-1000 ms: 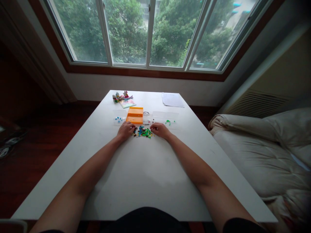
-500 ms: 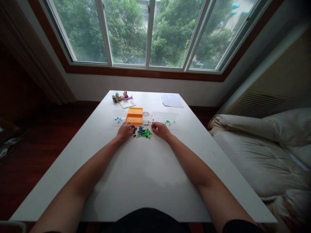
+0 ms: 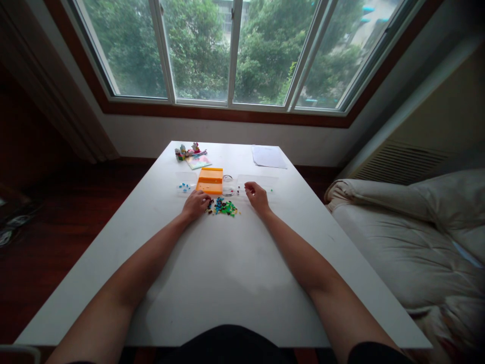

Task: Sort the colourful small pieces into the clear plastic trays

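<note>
A heap of tiny loose pieces [image 3: 226, 207], green, blue, yellow and dark, lies on the white table [image 3: 235, 263]. My left hand [image 3: 195, 203] rests at the heap's left edge, its fingers curled against dark pieces; what they pinch, if anything, is too small to make out. Over the right clear tray [image 3: 273, 180], my right hand [image 3: 258, 197] hovers with its fingers drawn together in a pinch, and I cannot make out what is in them. This hand hides most of the green pieces in that tray. The left clear tray [image 3: 184, 177] has several blue pieces [image 3: 184, 187] in it.
An orange tray [image 3: 210, 180] with raised edges stands behind the heap. Beside it are clear round containers [image 3: 228, 191]. Small figurines [image 3: 185, 151] and a colourful card [image 3: 199, 162] sit at the back left, paper sheets [image 3: 269, 156] at the back right. A sofa [image 3: 409, 227] stands right.
My right hand has moved from the heap's right edge to the right and away from me, over the right clear tray. My left hand has stayed almost in place.
</note>
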`<state>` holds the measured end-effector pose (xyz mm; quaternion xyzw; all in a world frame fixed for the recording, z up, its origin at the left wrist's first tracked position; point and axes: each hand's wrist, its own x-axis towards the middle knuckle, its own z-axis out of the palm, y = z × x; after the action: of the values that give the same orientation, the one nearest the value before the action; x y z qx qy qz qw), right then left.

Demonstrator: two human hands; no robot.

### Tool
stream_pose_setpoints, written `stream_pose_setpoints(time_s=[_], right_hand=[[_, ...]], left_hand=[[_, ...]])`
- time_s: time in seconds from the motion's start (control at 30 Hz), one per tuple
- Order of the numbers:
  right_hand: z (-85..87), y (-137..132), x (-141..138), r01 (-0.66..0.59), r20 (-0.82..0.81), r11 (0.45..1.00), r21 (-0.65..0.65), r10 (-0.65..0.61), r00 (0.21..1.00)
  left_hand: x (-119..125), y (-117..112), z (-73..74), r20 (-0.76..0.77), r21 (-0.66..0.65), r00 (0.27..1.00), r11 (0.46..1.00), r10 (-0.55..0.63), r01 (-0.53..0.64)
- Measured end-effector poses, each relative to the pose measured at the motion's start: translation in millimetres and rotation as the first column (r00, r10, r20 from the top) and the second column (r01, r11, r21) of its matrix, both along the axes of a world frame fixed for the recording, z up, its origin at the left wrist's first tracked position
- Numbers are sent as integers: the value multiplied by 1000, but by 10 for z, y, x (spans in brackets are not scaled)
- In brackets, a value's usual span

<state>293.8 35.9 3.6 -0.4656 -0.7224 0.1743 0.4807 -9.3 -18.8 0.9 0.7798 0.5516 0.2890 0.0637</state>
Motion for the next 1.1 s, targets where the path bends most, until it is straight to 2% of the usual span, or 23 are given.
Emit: stream_pose_setpoints(time_s=[0.27,0.4,0.57,0.73,0.9,1.1], right_hand=[[27,-58,-5,-97,146,995,35,91,985],[51,-77,18,-209,236,977,-52,215,948],[170,-121,68,-349,412,907,-234,418,810],[366,-224,82,-362,522,845,-393,529,669],[439,-265,39,-339,566,830,-444,553,611],[375,-218,-8,-278,689,903,-327,429,584]], left_hand=[[-7,13,1,1,-6,1000,1000,-6,6],[-4,15,6,1,-6,1000,1000,0,0],[2,11,20,-3,-19,1000,1000,-8,8],[-4,22,-6,19,-6,1000,1000,-3,3],[-15,26,-13,12,1,1000,1000,-11,11],[-15,23,-16,-2,7,1000,1000,-11,11]])
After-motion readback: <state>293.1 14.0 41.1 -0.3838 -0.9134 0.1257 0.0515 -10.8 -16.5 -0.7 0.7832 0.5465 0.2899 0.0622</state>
